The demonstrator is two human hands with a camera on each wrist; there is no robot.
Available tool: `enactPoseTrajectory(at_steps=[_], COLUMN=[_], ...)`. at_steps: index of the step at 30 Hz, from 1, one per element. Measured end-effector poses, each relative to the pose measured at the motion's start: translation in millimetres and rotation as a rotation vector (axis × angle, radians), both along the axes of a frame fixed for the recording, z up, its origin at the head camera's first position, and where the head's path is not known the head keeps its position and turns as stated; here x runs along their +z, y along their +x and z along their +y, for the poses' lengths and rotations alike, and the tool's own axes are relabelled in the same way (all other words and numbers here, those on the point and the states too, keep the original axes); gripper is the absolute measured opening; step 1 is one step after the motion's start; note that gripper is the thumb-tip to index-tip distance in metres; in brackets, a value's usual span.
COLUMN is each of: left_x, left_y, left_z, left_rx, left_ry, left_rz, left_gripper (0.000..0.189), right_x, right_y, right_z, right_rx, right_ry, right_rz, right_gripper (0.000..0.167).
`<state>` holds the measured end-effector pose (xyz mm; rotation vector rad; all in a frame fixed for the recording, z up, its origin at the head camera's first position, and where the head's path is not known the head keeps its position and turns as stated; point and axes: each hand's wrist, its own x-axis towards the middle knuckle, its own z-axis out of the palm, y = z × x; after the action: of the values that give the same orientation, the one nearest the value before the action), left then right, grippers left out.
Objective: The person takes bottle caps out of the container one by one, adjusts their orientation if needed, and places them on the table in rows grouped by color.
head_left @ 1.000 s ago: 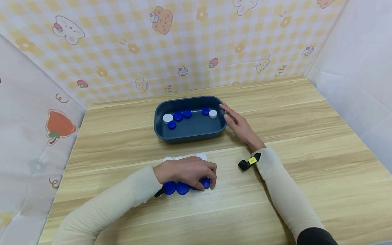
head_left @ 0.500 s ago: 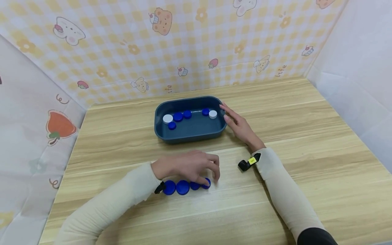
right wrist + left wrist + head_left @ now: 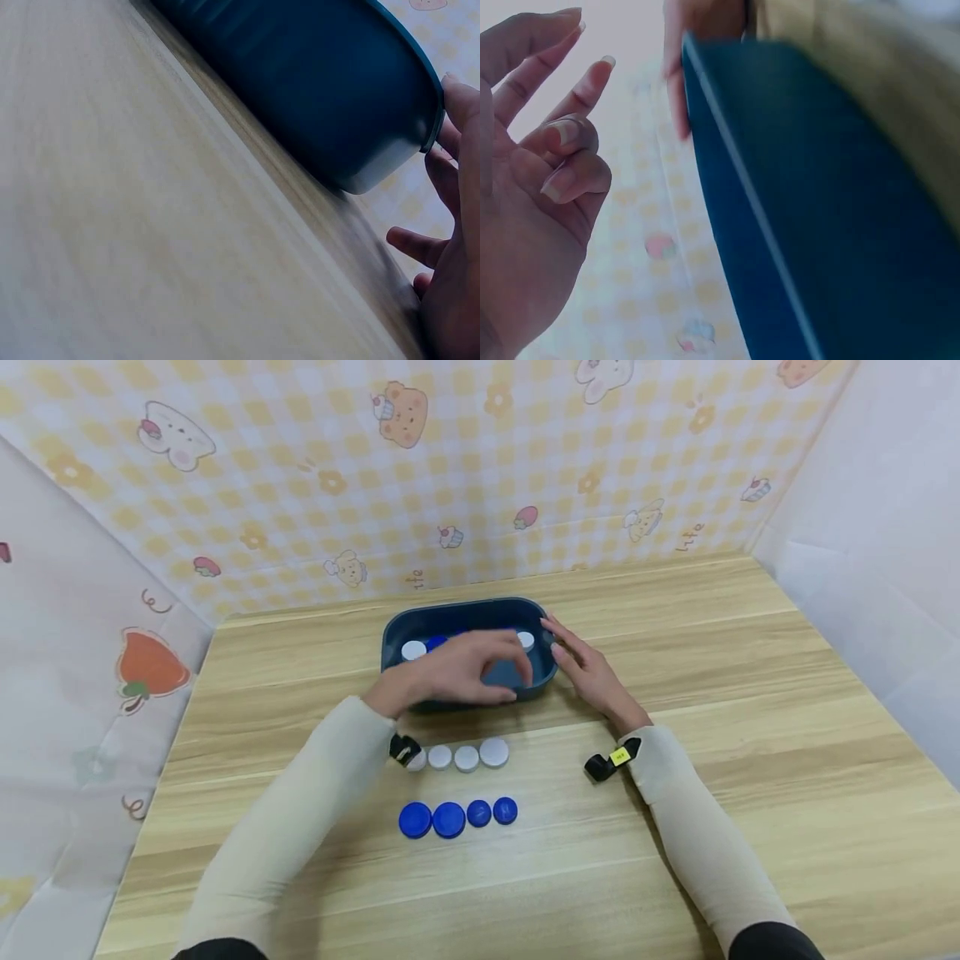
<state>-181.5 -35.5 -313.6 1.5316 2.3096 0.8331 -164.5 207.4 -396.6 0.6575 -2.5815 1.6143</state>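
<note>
My left hand (image 3: 474, 667) is over the dark blue rectangular tray (image 3: 542, 683), fingers bent loosely, nothing between thumb and forefinger in the left wrist view. It hides part of the tray's inside. At the tray's right end, my right hand (image 3: 592, 675) rests thumb and fingertips against the rim, fingers fairly straight. Inside the tray show a white cap (image 3: 413, 650), a blue cap (image 3: 436, 643) and another white cap (image 3: 527, 641). Nearer the body, a row of white caps (image 3: 467, 759) lies above a row of blue caps (image 3: 449, 820), two large and two small.
The pale wood table (image 3: 720, 693) spreads around the tray. A yellow checked cloth (image 3: 480, 468) hangs behind it, with white sheets at both sides. A black wrist camera (image 3: 600, 767) is strapped at the right cuff, another (image 3: 405, 748) at the left cuff.
My left hand has left the small blue cap at the right end of the blue row and moved up over the tray, uncovering both rows. The right hand stays at the tray's rim.
</note>
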Motion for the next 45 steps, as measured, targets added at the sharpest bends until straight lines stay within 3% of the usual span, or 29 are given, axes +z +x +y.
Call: enactPoseTrajectory(at_steps=[5,9,12,18,21,28,34,41,45], left_x=[-1.9,-5.6,-10.8,-25.7,-31.9,-44.6,-56.2,-62.4,-63.8], left_y=[-30.3,-46.1,-58.0,-76.1,-80.4,-82.9,-83.0,-83.4,-82.0], left_z=[3.0,3.5,3.8,3.7,5.7,7.0,5.3,11.5,17.0], left_rx=[0.101,0.192,0.241,0.303,0.317,0.392,0.420,0.411,0.403], left_ry=[0.070,0.055,0.025,-0.051,-0.086,-0.231,-0.284,-0.316,-0.323], left_rz=[-0.134,-0.238,-0.255,-0.282,-0.297,-0.362,-0.395,-0.216,-0.188], left_gripper=[0.033,0.045,0.049,0.049,0.050,0.057,0.057,0.046,0.040], right_x=[-3.2,-23.2,-38.0,-40.8,-37.7,-7.5,-3.7,-3.3,-2.4], right_y=[-1.4,-12.1,-19.9,-21.0,-18.5,-1.2,-0.7,-2.8,-2.7], right_z=[2,6,8,5,4,-1,-2,0,1], right_rx=[0.000,-0.009,-0.013,-0.004,-0.004,0.014,0.009,0.010,0.010], right_ry=[-0.013,-0.018,-0.027,-0.040,-0.038,-0.036,-0.018,-0.022,-0.018], right_rz=[-0.004,0.010,0.029,0.026,0.017,0.020,0.015,0.013,0.014], right_gripper=[0.044,0.044,0.044,0.043,0.043,0.044,0.044,0.044,0.044])
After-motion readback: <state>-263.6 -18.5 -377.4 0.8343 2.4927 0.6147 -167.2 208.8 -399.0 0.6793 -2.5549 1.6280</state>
